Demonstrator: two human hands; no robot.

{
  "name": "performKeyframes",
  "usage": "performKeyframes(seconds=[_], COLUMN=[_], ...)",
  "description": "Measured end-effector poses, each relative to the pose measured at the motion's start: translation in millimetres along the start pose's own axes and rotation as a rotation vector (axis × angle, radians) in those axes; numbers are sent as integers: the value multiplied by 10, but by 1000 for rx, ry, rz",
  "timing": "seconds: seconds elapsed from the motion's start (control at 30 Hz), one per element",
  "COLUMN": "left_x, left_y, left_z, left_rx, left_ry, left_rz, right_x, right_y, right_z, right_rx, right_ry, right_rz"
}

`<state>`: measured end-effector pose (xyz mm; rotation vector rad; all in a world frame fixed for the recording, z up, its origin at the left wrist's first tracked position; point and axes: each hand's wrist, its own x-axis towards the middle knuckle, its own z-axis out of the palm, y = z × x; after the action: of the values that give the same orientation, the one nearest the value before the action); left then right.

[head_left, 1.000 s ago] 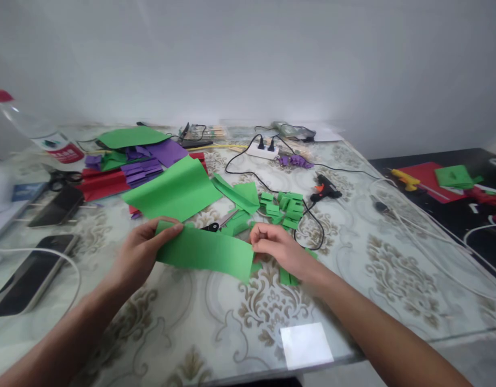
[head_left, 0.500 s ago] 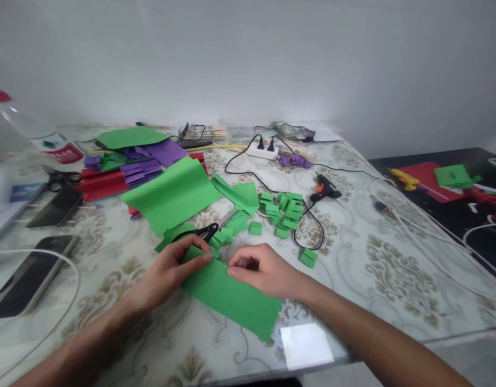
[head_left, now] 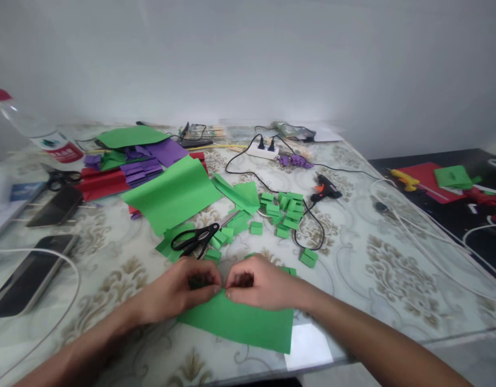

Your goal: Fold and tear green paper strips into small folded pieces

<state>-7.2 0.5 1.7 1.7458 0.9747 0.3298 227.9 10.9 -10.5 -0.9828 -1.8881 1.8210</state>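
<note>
A green sheet of paper (head_left: 248, 325) lies near the table's front edge, under both hands. My left hand (head_left: 191, 287) pinches its upper edge between thumb and fingers. Right beside it, my right hand (head_left: 258, 282) pinches the same edge, the two sets of fingertips almost touching. The fingers hide part of that edge. Just beyond my left hand rest black-handled scissors (head_left: 203, 234), blades pointing away to the right. Small folded green pieces (head_left: 288, 207) are piled past my right hand, with a single green piece (head_left: 309, 257) apart from them.
Larger green paper (head_left: 175, 193), purple strips (head_left: 142, 173) and red paper (head_left: 103, 183) lie behind the scissors. A glue gun (head_left: 325, 188) and power strip (head_left: 263, 150) trail black cords. On the left are two phones (head_left: 34, 274), other scissors (head_left: 60, 177) and a bottle (head_left: 50, 137).
Both hands have come closer together and nearer to me. The green sheet has turned so its long side lies more level, and the scissors' handles are now uncovered.
</note>
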Motion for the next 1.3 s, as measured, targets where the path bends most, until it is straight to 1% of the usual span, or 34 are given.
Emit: performKeyframes(seconds=[0.07,0.13,0.27,0.37,0.5,0.6,0.7,0.87,0.97,1.1,1.2,1.3], left_x=[-10,-26,-68,-79,-50,-26,-17,-9,-11,-27,-34,-32], left_y=[4,2,-37,-81,-120,-133,-139,-133,-122,-150,-193,-218], left_z=[-37,-121,-330,-430,-448,-413,-374,-353,-354,-344,-335,-331], left_rx=[3,0,-44,-147,-270,-284,-253,-230,-262,-367,-417,-405], left_ry=[17,54,194,294,419,471,479,445,430,402,430,471], left_rz=[2,5,1,-18,-18,-19,-29,-18,-25,-44,-69,-65], right_x=[-4,-14,-26,-18,-9,-13,-17,-5,-1,-8,-10,-3], right_y=[-10,-30,-66,-69,-82,-121,-150,-137,-130,-142,-139,-114], right_z=[-17,-55,-161,-222,-237,-219,-207,-211,-211,-197,-186,-176], right_rx=[3,19,100,120,131,141,145,139,132,120,100,71], right_ry=[6,18,66,104,170,222,260,308,319,321,327,337], right_rz=[-2,-10,1,-4,-21,-27,-28,-39,-40,-37,-35,-45])
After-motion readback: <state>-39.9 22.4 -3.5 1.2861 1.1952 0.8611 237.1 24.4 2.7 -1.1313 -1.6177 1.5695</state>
